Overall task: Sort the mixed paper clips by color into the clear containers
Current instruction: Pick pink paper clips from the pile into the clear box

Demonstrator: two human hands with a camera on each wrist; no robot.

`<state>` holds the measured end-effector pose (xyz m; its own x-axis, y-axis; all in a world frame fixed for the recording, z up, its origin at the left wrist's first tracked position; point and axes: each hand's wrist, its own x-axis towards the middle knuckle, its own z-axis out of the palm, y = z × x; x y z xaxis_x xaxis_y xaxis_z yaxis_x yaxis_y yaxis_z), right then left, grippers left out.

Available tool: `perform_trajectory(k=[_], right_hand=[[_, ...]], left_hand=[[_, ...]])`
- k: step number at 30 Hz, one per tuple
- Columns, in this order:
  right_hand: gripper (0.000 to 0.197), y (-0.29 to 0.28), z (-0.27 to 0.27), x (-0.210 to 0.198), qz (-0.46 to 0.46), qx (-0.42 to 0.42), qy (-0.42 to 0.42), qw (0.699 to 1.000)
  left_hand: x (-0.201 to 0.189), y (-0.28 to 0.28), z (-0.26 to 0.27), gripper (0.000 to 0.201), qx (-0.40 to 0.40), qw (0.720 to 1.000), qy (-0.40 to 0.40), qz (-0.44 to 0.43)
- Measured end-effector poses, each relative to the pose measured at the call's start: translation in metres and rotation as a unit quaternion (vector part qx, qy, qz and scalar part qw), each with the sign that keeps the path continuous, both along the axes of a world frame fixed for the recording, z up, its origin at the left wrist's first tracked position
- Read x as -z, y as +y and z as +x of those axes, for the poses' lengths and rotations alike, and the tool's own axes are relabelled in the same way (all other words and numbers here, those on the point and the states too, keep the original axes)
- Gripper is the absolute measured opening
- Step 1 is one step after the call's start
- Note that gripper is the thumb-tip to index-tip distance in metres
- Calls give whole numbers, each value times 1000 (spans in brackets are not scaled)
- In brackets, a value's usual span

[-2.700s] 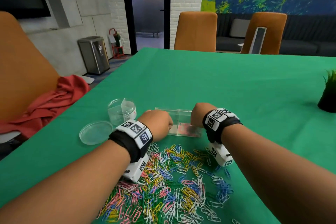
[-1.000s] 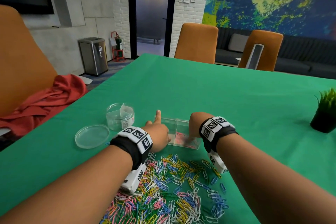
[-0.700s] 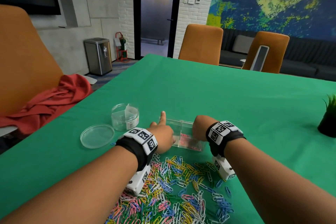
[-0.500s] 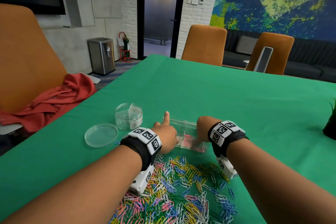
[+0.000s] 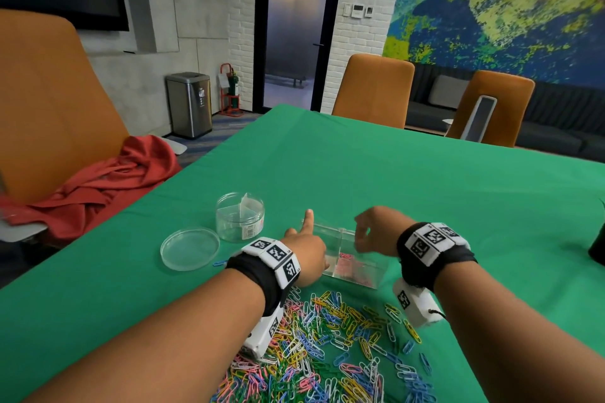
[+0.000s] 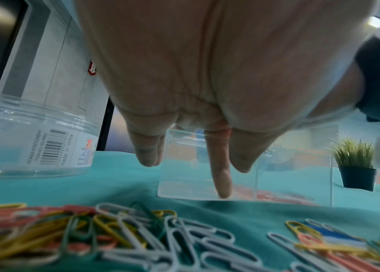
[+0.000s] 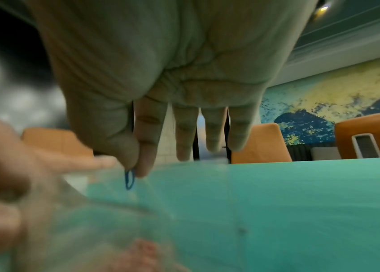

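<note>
Hanging lengthwise down from the thumb-and-forefinger pinch of the right hand [image 5: 376, 232], a blue clip [image 7: 129, 179] is held just above the clear box [image 5: 373, 275], which lies directly beneath. The box is touched by a straight finger of the left hand [image 5: 307, 252].

Near approach is obstructed by the paper clip pile [image 5: 327, 337], spread between both wrists. The clear box [image 5: 357, 271] stands just beyond it, with the round jar [image 5: 240, 221] and flat lid [image 5: 190, 249] to its left. Open tabletop [image 5: 393, 173] is seen far and right, up to the potted plant [image 5: 598, 249].
</note>
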<state>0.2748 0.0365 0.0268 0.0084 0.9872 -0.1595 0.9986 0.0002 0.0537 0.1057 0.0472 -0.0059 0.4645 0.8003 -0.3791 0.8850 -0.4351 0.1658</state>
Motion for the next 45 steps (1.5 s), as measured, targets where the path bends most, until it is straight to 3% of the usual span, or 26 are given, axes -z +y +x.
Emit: perform_trajectory(k=[3,8,10,14,17,19,23,28,41,45], right_hand=[[12,4,-8,-5,124,-32,118,985],[21,3,-17,2,72,-43,85,993],[22,-7,-6,-2,103,-47,123,986],[15,-58,15,-3,175,-92,120,973],[11,-99,29,5,40,-67,118,990],[13,-119,39,15,-61,-42,102,992],[17,-140,55,28,-82,5,84,993],[24,-148,57,35,-67,41,86,993],[30,-163,39,38,-38,10,131,991],[16,-163,39,37,-39,9,123,992]], left_hand=[[1,0,0,29,7,1000,12,1],[-3,-5,-3,31,34,999,27,21],[-4,-5,-2,29,34,999,27,17],[-9,-4,-2,36,47,998,52,-2],[-22,3,-10,61,75,996,38,3],[-32,3,-18,68,85,995,-13,45],[-43,-16,-25,45,150,973,-110,135],[-33,-44,-22,22,192,979,-53,42],[-4,-102,-4,21,217,975,-1,50],[-4,-104,-10,24,188,981,1,51]])
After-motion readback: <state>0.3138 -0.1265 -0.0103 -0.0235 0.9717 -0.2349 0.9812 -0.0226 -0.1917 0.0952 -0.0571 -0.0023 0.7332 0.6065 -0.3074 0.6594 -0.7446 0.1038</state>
